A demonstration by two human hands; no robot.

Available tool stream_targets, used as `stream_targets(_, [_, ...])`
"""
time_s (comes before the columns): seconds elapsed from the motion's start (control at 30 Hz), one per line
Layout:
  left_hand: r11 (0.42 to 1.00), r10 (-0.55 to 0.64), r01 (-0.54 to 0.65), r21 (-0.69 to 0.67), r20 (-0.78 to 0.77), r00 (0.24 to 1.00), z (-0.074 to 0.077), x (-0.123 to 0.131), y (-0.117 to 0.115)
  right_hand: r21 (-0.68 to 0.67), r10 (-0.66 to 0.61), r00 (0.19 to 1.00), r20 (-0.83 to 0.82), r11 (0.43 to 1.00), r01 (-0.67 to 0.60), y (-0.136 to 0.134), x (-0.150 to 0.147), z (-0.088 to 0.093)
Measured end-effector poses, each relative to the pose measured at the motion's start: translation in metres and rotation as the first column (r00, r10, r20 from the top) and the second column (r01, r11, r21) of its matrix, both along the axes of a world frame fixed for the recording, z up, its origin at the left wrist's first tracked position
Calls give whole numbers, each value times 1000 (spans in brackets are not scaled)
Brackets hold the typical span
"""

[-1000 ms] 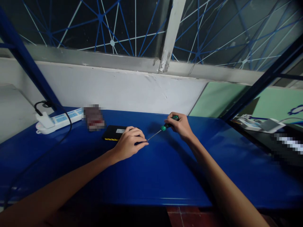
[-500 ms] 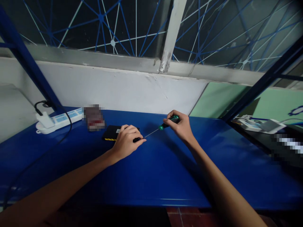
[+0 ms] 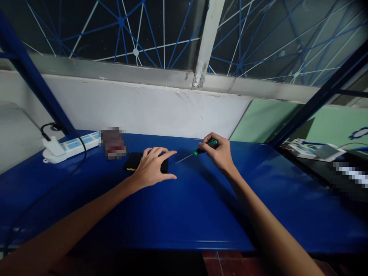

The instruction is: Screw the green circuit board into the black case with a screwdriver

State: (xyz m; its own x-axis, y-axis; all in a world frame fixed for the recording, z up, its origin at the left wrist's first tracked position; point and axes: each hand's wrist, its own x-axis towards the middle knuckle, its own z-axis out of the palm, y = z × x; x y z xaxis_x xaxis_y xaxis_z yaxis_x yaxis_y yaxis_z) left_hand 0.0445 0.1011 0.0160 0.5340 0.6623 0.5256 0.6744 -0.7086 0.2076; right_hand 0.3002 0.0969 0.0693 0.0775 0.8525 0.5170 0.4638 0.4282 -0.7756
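My right hand (image 3: 218, 151) is wrapped round the black and green handle of a screwdriver (image 3: 196, 152). Its thin metal shaft slants down to the left, with the tip just off the right side of a flat black box (image 3: 132, 161) with a yellow-marked edge. Over that box lies my left hand (image 3: 151, 166), with thumb and index finger stretched apart toward the screwdriver tip. Part of the box is hidden under the hand; I cannot tell how firmly the hand presses on it.
On the blue table (image 3: 184, 214), a white power strip (image 3: 69, 147) with a plugged-in adapter and black cable lies at the left. A blurred-out dark red item (image 3: 114, 143) sits beside it. White devices (image 3: 327, 152) and a black surface are at the right. A wall stands behind.
My left thumb and index finger have spread apart, away from the screwdriver tip they were close to. My right hand stays nearly in place with the screwdriver.
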Motion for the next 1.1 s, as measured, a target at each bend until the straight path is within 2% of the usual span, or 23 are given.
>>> stream_targets(0.13, [980,-98,77,-184,-109,989,1,-17,19,-7,-40,999,-28,999,40,1,3,1])
stream_targets(0.23, [966,-124,100,-240,-86,989,1,-23,25,-4,-51,998,-32,999,51,2,3,0])
stream_targets(0.37, [967,-135,129,-219,-13,991,4,-21,23,14,-52,994,-95,998,54,2,2,0])
stream_targets(0.63, [967,-122,187,-175,326,937,18,-17,20,50,-39,973,-229,997,52,-2,-1,4])
stream_targets(0.87, [961,-105,196,-194,400,911,19,-17,19,35,-34,978,-204,999,42,-2,-3,3])
stream_targets(1.1, [965,-100,187,-182,405,909,20,-16,19,23,-39,985,-168,999,43,-4,-4,3])
